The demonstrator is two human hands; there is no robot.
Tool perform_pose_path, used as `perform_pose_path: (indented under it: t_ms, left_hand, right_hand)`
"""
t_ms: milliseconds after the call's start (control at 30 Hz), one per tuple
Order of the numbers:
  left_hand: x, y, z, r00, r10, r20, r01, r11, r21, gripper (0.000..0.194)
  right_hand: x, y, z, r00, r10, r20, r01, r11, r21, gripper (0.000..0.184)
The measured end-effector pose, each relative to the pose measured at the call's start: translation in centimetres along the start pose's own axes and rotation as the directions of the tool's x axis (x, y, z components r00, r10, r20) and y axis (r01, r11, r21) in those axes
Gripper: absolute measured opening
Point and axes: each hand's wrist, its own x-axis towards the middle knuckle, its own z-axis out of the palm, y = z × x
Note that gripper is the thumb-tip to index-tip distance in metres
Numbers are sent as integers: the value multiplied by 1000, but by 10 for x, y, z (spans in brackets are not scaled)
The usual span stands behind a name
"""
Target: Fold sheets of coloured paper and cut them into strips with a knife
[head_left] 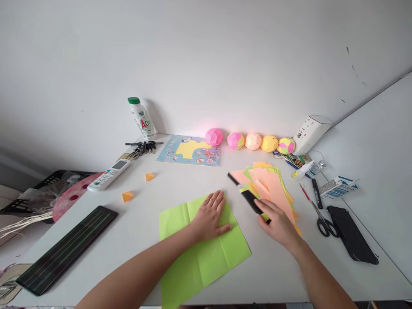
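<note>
A creased sheet of light green paper (pixel 183 266) lies on the white table in front of me. My left hand (pixel 209 216) rests flat on its upper part, fingers stretched out. To the right of the sheet, my right hand (pixel 277 223) is wrapped around a black and yellow utility knife (pixel 251 199). Its dark front end points up and to the left, above the tabletop. Just behind the knife is a loose pile of coloured paper (pixel 273 189) in peach, green and orange.
Several paper balls (pixel 253 141) line the wall. Scissors (pixel 325 225), a black phone-like case (pixel 352 234) and a glue bottle (pixel 302 170) lie right. Left are a remote control (pixel 109 174), a black striped board (pixel 67 249), two small orange paper pieces (pixel 128 196) and a white bottle (pixel 143 120).
</note>
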Motion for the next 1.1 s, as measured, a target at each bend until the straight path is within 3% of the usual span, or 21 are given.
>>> perform_pose_path:
  t_ms: [67, 133, 233, 300, 367, 500, 567, 633, 767, 867, 1100]
  left_hand:
    - [0, 0, -1, 1000, -9, -22, 8, 1000, -20, 84]
    - [0, 0, -1, 999, -23, -47, 21, 998, -54, 73]
    - [1, -3, 0, 994, -54, -97, 40, 988, -147, 53]
    - [1, -6, 2, 985, -84, -147, 51, 974, -219, 43]
    - [2, -9, 4, 975, -113, -191, 56, 957, -283, 40]
    - [3, -14, 10, 957, -160, -242, 66, 933, -354, 44]
    - [4, -15, 14, 948, -175, -267, 69, 929, -365, 46]
    - [6, -16, 17, 935, -195, -298, 82, 933, -351, 48]
    - [9, -19, 20, 874, -342, -346, 252, 927, -279, 56]
    - [11, -22, 19, 829, -439, -348, 334, 886, -322, 55]
    - [12, -26, 15, 810, -455, -371, 314, 870, -381, 52]
  right_hand:
    - [-6, 22, -12, 980, 85, -180, -99, 993, -69, 41]
    - [-13, 50, -25, 919, 223, -324, -281, 949, -145, 42]
    - [-24, 93, -40, 822, 440, -361, -528, 826, -197, 46]
    - [-29, 112, -45, 796, 487, -359, -576, 792, -202, 45]
    - [-31, 118, -47, 799, 487, -352, -574, 793, -204, 41]
    - [-22, 85, -38, 861, 382, -334, -462, 863, -205, 29]
    - [-13, 53, -22, 920, 272, -281, -329, 927, -182, 28]
    - [-6, 17, 0, 981, 125, -147, -143, 983, -119, 26]
    - [-1, -35, 42, 995, -99, 18, 99, 995, 25, 42]
    - [-2, -47, 54, 990, -133, 47, 128, 987, 93, 45]
    - [0, -37, 54, 996, -71, 47, 60, 977, 205, 43]
